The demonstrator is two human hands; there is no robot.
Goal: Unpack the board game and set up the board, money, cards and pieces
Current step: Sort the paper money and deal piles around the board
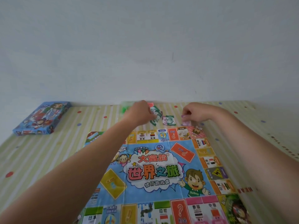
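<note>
Spreading under everything: striped green-and-cream dotted mat. Lying flat on it, unfolded: glossy colourful paper game board, so board step looking done. Sitting well apart at far left: blue rectangular cardboard game box. Sorting money now, just beyond board's far edge. Left hand holding, grip curled round, fanned wad of green-and-white paper notes. Right hand pinching small pinkish note above blurred pinkish pile. Lying between hands: green-and-white note stack. Next, probably: dropping pinkish note squarely onto pile, then peeling another off wad. Cards, pieces seemingly not yet laid out.
</note>
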